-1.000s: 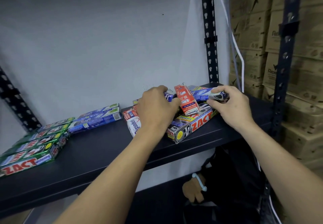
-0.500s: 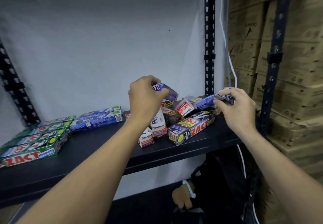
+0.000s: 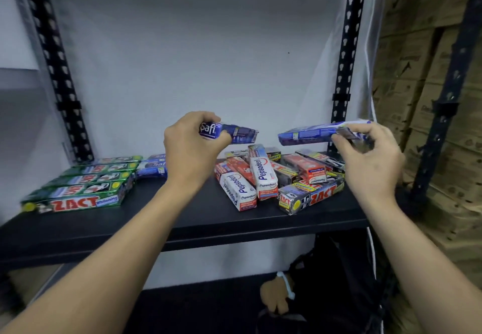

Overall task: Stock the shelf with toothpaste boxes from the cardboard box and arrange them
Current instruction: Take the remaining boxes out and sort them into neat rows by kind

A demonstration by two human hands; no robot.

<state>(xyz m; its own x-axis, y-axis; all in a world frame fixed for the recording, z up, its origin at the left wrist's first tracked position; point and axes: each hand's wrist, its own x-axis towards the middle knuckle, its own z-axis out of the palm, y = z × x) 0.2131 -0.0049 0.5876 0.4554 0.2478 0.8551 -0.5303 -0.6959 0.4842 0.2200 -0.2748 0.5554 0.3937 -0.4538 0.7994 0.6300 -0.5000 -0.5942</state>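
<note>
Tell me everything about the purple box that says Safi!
The Safi box is a long, slim purple-blue carton, seemingly cardboard, with white "Safi" lettering at one end and small print along its side. It lies roughly level in the air above the jumbled toothpaste boxes on the black shelf, touching none. Only the left hand touches it, fingers and thumb curled round the lettered end. The blue box in the right hand hangs apart.

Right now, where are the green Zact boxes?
Head view: the green Zact boxes lie in a row at the left end of the shelf, with blue Safi boxes lying just right of them.
</note>
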